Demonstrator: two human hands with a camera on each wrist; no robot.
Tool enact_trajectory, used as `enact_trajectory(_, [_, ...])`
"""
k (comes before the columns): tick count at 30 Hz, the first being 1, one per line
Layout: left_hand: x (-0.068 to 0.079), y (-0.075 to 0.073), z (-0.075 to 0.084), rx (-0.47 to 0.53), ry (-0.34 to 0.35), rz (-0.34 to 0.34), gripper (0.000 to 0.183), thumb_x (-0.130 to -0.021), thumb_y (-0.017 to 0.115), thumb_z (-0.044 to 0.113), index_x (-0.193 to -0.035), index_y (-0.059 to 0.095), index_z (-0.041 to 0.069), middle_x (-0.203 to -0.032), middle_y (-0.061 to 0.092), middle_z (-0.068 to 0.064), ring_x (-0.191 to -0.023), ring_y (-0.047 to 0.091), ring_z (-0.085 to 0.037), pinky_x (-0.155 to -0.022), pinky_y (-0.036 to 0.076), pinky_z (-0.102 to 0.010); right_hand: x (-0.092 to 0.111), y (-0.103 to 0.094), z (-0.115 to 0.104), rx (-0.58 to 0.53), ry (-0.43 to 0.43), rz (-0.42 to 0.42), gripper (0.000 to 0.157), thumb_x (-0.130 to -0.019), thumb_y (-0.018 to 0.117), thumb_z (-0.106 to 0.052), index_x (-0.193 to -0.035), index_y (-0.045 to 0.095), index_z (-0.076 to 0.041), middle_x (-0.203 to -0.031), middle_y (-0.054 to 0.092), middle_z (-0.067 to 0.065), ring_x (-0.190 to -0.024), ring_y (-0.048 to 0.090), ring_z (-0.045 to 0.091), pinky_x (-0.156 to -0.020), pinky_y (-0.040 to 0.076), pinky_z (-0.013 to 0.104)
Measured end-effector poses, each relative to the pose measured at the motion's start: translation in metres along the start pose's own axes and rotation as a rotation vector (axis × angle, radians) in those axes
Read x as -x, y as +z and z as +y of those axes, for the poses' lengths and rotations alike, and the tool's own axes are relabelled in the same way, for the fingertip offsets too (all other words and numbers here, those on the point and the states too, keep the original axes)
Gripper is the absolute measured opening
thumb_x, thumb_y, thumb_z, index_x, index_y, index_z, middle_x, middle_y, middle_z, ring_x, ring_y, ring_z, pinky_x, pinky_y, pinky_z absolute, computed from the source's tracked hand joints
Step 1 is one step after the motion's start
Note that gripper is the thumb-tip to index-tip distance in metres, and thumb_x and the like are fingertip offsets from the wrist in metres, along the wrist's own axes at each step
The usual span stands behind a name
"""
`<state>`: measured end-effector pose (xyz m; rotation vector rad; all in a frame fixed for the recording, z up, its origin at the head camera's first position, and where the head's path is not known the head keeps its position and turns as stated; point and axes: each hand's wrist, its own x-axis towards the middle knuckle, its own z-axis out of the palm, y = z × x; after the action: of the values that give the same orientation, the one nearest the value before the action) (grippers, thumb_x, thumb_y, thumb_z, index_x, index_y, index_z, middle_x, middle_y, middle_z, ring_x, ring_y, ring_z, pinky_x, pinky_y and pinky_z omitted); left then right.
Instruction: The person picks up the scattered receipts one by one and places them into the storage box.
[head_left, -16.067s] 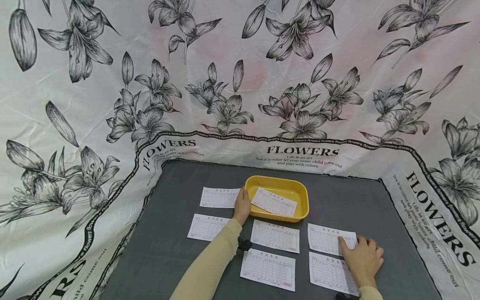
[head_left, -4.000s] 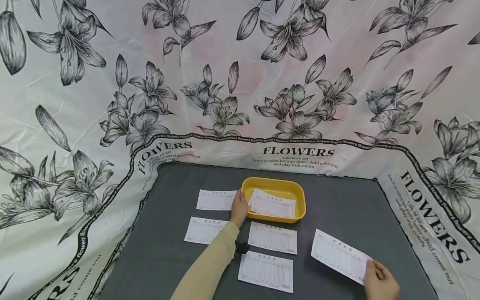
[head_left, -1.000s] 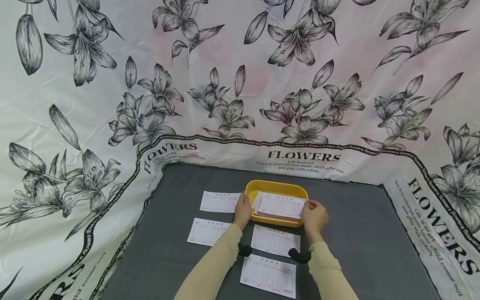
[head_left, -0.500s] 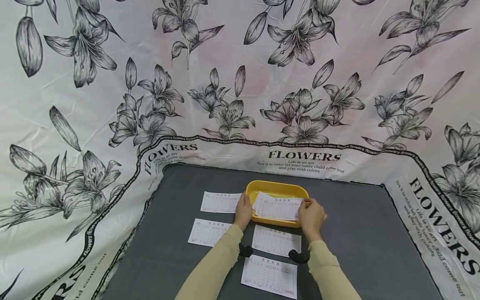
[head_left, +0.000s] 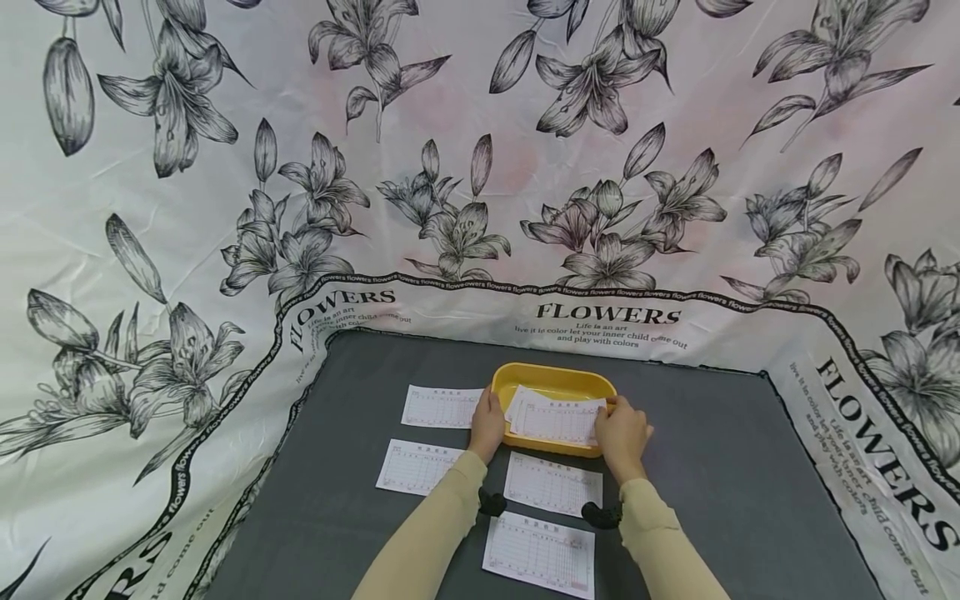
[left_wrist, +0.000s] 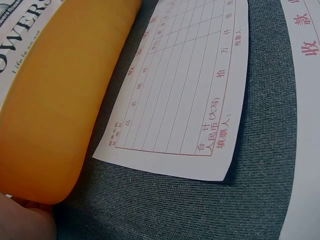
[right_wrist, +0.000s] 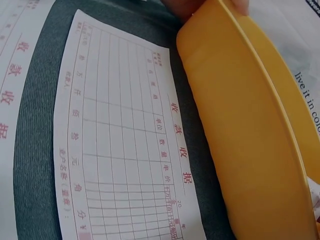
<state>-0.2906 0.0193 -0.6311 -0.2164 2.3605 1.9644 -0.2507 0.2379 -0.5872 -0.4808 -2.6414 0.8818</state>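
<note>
A yellow plastic tray (head_left: 555, 379) sits toward the back of the dark grey table. Printed receipt slips (head_left: 558, 419) lie overlapping inside it. My left hand (head_left: 487, 425) grips the tray's left end. At the opposite end my right hand (head_left: 624, 435) holds the tray; in the right wrist view its thumb (right_wrist: 241, 6) is over the rim and fingers are on the outer wall. In the left wrist view only part of the left hand (left_wrist: 25, 220) shows, at the tray's corner.
Two slips lie left of the tray, an upper slip (head_left: 438, 407) and a lower slip (head_left: 416, 467), partly covered by the left hand and arm. In front are a nearer slip (head_left: 538, 554) and a farther slip (head_left: 552, 483). Flower-printed cloth (head_left: 450, 300) surrounds the table.
The two slips on the right have left the table, and the pile in the tray has grown. My right hand came in with a slip, released it there and moved onto the tray's edge.
</note>
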Motion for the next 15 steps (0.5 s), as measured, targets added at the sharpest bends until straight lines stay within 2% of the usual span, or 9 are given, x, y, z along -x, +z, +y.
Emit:
enact_trajectory(8, [0.0004,0.0011,-0.0007,0.003,0.005,-0.001,0.052,-0.119,0.029,0.026,-0.163,0.035,0.000,-0.165,0.044,-0.019,-0.153,0.041,-0.037,-0.128,0.033,-0.053,0.0003,-0.0017,-0.0022,0.070,-0.011,-0.064,0.048,-0.100,0.069,-0.018,-0.135,0.060,0.013,-0.120,0.069,0.035,-0.112,0.055,0.052,-0.097,0.035,0.063])
enact_trajectory(11, [0.0009,0.0008,-0.0003,0.007,0.008,0.001,0.052,-0.119,0.029,0.026,-0.163,0.036,0.000,-0.164,0.044,-0.020,-0.153,0.041,-0.038,-0.128,0.033,-0.054,0.0015,-0.0014,-0.0031,0.085,-0.013,-0.067,0.050,-0.100,0.070,-0.020,-0.137,0.059,0.013,-0.123,0.069,0.035,-0.112,0.055,0.051,-0.097,0.034,0.062])
enact_trajectory(15, [0.0005,0.0004,0.0001,0.010,0.004,0.000,0.051,-0.119,0.030,0.025,-0.163,0.036,0.000,-0.164,0.044,-0.020,-0.152,0.041,-0.038,-0.128,0.033,-0.053,0.0029,-0.0024,-0.0038,0.088,-0.033,-0.052,0.051,-0.101,0.071,-0.022,-0.137,0.059,0.012,-0.119,0.070,0.033,-0.108,0.056,0.050,-0.094,0.035,0.061])
